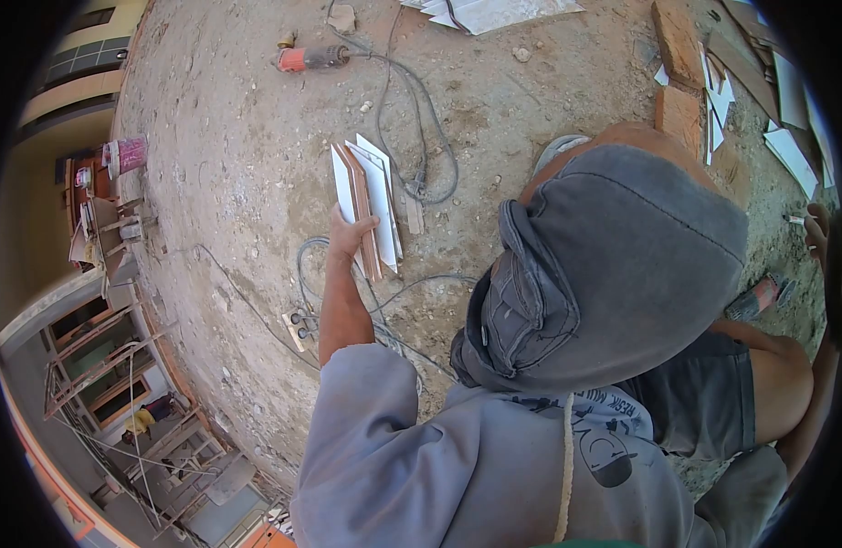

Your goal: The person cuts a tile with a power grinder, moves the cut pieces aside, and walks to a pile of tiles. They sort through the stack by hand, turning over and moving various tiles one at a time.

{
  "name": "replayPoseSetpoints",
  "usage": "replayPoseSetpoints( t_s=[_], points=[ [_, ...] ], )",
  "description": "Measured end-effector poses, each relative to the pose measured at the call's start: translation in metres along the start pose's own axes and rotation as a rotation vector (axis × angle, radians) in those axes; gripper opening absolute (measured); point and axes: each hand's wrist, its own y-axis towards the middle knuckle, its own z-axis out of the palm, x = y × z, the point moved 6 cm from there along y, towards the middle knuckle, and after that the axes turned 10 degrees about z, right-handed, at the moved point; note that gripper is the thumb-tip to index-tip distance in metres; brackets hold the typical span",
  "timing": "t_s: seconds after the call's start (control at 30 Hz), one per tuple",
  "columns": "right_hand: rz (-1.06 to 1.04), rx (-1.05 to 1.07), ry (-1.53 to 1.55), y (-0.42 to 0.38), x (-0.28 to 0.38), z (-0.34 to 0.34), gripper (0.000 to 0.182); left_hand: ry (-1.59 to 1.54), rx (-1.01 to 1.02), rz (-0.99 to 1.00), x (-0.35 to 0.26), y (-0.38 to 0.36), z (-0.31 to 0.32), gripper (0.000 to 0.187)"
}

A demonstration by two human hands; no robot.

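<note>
My left hand (351, 234) grips a small stack of cut tiles (379, 196), with white faces and reddish-brown sides, its thumb lying over their edges. The stack stands on edge on the dusty ground. At the far right, partly in shadow, my right hand (817, 230) has bent fingers that look apart. Close to its fingertips is a small light cylindrical object (794, 219); contact between them is unclear. Below that hand lies a red and grey power tool (759, 297), partly hidden by my bent leg in dark shorts.
A red grinder (313, 58) with a looped cable lies at the top. Near the left arm is a socket strip (299, 327). Bricks (678, 44) and tile offcuts (791, 160) lie upper right. A pink bucket (125, 156) stands left; a person (147, 418) is lower left.
</note>
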Motion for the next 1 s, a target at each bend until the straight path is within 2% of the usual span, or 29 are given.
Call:
replayPoseSetpoints(
  t_s=[0.43,0.5,0.6,0.7,0.87,1.0],
  points=[
    [-0.029,-0.013,-0.065,-0.006,0.007,0.001,0.04,0.068,-0.013,0.046,0.01,0.006,0.004,0.095],
    [-0.038,-0.018,-0.059,-0.005,0.006,0.001,0.04,0.217,-0.129,0.089,0.008,0.004,0.003,0.093],
    [-0.011,-0.01,-0.03,0.003,-0.006,-0.001,0.04,0.336,-0.145,0.135,0.007,0.004,0.007,0.088],
    [-0.037,0.007,-0.001,0.003,-0.007,0.0,0.041,0.427,-0.194,0.152,-0.034,-0.014,0.016,0.084],
    [-0.032,-0.04,-0.102,-0.007,0.005,-0.001,0.039,0.451,-0.228,0.142,-0.026,-0.013,0.018,0.082],
    [-0.037,-0.018,-0.043,-0.006,-0.001,0.0,0.039,0.555,-0.245,0.141,-0.018,-0.009,0.021,0.085]
  ],
)
